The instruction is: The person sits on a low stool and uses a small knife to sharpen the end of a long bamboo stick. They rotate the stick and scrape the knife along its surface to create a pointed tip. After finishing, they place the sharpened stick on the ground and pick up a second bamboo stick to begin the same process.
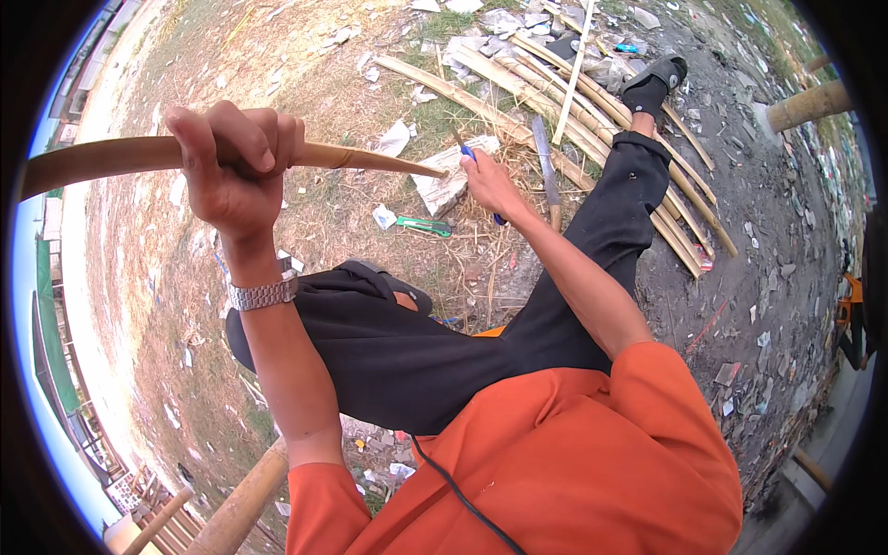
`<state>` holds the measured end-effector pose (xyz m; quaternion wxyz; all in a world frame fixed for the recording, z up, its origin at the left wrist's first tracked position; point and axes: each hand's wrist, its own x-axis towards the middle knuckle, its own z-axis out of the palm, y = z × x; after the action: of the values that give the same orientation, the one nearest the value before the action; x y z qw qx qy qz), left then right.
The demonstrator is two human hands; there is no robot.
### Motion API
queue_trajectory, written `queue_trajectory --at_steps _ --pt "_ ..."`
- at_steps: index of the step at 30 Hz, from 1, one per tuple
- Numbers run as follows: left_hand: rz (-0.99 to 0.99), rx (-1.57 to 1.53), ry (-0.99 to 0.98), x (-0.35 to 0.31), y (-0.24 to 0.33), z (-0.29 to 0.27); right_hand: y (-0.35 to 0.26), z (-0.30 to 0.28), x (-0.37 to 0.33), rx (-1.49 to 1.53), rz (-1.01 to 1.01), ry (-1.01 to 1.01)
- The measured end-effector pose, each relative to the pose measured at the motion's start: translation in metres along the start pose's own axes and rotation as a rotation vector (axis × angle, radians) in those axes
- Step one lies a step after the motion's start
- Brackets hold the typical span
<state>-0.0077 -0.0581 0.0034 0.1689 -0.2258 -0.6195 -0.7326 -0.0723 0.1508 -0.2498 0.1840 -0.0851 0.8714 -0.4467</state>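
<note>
While your left hand grips the bamboo strip, steady its tip against the pale block; your right hand holds a blue-handled tool, probably a knife.

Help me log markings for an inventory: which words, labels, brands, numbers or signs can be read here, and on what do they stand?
No text can be read in this view.
Green box cutter: any marking is too small to read.
Wristwatch: no numbers can be made out.
Scattered litter: too small and blurred to read.
Bamboo strip in the left hand: no lettering visible.
</note>
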Motion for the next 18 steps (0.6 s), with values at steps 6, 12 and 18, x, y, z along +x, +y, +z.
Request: queue_trajectory --at_steps 6,12,18 --pt "0.058 -0.08 -0.314 0.004 -0.003 -0.003 -0.011 0.015 -0.04 -0.047 -0.047 -0.031" --pt "0.064 -0.069 -0.302 0.008 -0.006 0.014 0.04 0.053 -0.033 -0.329 -0.015 -0.021" --pt "0.052 -0.064 -0.249 0.002 -0.007 0.003 0.042 0.081 -0.051 -0.185 0.118 -0.053"
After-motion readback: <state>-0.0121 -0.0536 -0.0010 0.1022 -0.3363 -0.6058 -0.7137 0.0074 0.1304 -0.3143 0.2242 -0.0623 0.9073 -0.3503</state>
